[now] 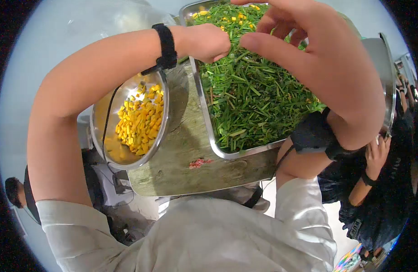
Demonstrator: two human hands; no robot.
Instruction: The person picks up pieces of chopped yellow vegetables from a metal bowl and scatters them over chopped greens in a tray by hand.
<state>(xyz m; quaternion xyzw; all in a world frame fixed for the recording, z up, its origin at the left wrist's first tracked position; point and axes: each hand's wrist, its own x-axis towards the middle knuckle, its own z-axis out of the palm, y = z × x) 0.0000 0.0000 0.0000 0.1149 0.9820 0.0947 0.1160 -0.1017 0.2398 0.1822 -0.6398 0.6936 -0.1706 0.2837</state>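
- A worn, wood-grained table (172, 182) shows a rounded corner at its near edge.
- Small red scraps (200, 163) lie in a patch on its surface.
- Clear plastic (111, 20) bunches at upper left.
- A large metal pot (376, 51) stands at right; a co-worker in black (390, 190) has a hand (377, 156) at its rim.
- A dark-haired person (12, 190) appears at far left.
- Something multicoloured (349, 259), blurred, sits at lower right.
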